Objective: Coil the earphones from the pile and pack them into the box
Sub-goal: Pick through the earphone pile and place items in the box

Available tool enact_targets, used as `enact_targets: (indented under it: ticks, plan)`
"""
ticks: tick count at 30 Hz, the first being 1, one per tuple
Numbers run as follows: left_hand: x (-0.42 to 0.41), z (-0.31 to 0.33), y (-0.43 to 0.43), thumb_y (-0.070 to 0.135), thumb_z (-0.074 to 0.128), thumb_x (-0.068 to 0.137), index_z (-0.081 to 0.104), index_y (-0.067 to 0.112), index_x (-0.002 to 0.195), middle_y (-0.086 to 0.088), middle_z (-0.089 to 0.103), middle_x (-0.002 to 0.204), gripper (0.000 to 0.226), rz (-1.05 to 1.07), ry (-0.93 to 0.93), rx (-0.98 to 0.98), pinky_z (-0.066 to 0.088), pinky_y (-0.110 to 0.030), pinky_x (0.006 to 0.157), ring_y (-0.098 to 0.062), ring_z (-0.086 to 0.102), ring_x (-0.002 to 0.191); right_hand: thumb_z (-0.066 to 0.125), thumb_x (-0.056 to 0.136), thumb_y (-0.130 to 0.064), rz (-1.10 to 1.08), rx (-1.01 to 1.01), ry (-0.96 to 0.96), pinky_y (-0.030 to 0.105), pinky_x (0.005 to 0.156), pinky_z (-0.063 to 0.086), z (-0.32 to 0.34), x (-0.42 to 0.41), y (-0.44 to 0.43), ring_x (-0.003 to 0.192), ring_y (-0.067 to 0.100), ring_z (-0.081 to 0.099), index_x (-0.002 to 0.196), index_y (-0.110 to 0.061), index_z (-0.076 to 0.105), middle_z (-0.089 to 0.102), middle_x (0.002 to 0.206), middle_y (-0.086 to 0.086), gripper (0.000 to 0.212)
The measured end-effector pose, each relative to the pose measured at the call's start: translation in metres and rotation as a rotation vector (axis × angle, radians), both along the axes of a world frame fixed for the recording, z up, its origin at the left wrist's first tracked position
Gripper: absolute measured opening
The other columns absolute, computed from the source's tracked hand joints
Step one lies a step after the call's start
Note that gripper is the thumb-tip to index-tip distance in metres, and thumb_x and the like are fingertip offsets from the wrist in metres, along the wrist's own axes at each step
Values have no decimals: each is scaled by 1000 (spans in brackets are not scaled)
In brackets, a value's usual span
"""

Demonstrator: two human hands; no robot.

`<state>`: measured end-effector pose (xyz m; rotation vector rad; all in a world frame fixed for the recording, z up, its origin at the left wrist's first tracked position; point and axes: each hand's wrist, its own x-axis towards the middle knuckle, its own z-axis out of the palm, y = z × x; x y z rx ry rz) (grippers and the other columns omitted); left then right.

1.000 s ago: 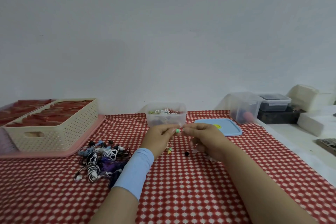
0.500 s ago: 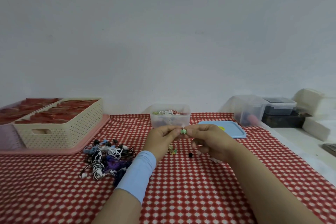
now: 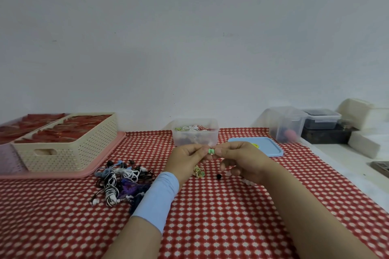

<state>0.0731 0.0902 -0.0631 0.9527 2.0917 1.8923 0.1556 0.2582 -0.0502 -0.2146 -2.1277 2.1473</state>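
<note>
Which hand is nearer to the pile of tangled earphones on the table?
The left. The left hand sits just right of the pile, pinching a green earbud; the right hand pinches it from the far side, farther from the pile.

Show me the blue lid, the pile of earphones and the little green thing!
blue lid [image 3: 267, 146]: head view, its flat top.
pile of earphones [image 3: 128, 174]: head view, white cable in the middle.
little green thing [image 3: 211, 151]: head view, its green middle.
</note>
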Motion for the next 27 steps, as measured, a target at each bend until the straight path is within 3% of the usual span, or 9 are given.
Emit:
enact_targets:
  ticks: [5,10,13,18,22,27]
  plan:
    - [1,0,-1,21,64,94,76,27,89,5,77,82,15,-29,12,-26,54,-30,92,-7,70,82,76,74,-24,4,-7,2,20,43,34,2,0,-2,61,15,62,108,3,73,74,99,16,43]
    - [2,1,0,21,63,95,77,19,91,7,76,80,15,-35,-28,4,52,-22,86,4,67,76,75,75,-22,6,-30,14,18,40,34,4,3,-3,64,14,62,107,0,74,75,94,11,39]
    - [2,0,0,21,63,94,77,17,93,6,76,80,14,-51,-66,30,52,-22,83,1,67,76,74,75,-22,14,-35,11,17,41,33,4,4,-5,64,13,63,105,-3,76,75,96,11,36]
    - [0,-6,2,23,64,94,78,16,95,1,75,82,16,-80,-127,55,55,-34,91,-9,67,81,74,76,-22,10,-47,21,19,42,34,4,4,-5,65,14,63,94,-11,80,75,93,11,21]
    - [0,-5,4,22,63,95,77,15,94,2,75,81,17,-90,-162,77,55,-32,88,-8,65,78,70,87,-16,10,-45,27,20,43,35,6,5,-6,66,15,64,97,-12,80,76,94,10,15]
    - [0,-2,3,22,63,95,78,16,90,0,76,83,16,-75,-163,74,56,-34,90,-11,66,80,73,80,-24,15,-14,34,23,45,38,10,7,-5,67,17,66,97,-10,80,76,102,14,23]
